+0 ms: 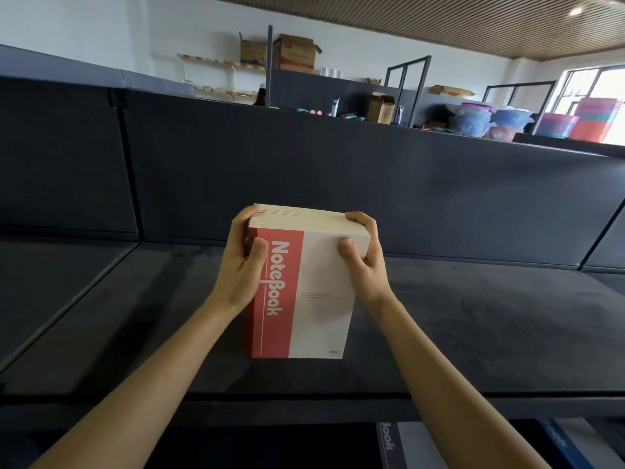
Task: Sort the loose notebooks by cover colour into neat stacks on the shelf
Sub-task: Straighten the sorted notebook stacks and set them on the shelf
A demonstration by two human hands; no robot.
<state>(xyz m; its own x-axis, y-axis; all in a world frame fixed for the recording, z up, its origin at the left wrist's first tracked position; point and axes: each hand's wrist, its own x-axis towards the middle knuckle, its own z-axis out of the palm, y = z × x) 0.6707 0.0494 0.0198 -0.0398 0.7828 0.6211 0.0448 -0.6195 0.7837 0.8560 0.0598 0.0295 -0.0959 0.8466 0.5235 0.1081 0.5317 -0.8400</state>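
left hand (241, 265) grips the upper spine-side corner of a stack of red-and-white notebooks (304, 292), thumb on the front cover and fingers curled round the back, while the right hand (363, 252) clasps the opposite upper corner, fingers hooked over the page edges. the stack stands upright on the dark shelf (473, 316), its bottom edge seemingly resting on the shelf's board, forward of the shelf's back panel. below the shelf's front lip, a grey notebook (402, 445) and a blue notebook (561, 441) show.

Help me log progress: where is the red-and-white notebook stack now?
Head view, centre: the red-and-white notebook stack stands upright, apparently resting on the dark shelf, its top corners gripped by the left hand and the right hand.
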